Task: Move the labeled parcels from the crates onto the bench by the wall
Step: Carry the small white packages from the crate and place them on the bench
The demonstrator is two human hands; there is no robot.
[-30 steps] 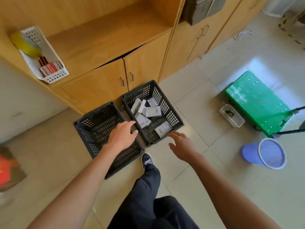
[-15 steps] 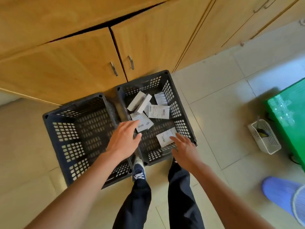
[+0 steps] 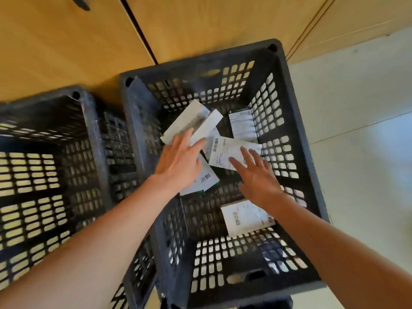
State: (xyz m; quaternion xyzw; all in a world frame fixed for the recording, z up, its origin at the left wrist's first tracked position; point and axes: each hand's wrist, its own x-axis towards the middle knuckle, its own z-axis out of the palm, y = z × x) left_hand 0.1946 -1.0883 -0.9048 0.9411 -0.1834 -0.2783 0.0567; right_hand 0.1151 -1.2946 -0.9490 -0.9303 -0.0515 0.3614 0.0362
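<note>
I am looking straight down into the right crate, a dark slatted plastic box standing on pale floor tiles against the wooden cabinet doors. A second crate sits just beside it on my left, touching or nearly so; I see nothing lying in the part of it that shows. Both my arms reach into the right crate. My left hand is spread flat, fingers straight, over two white boxes leaning together and a labeled parcel under my palm; I cannot tell whether I touch them. My right hand is wide open, fingers splayed, its tips over a parcel with a barcode label. Another parcel lies by the far right wall, and one lies nearer me, under my right wrist
</note>
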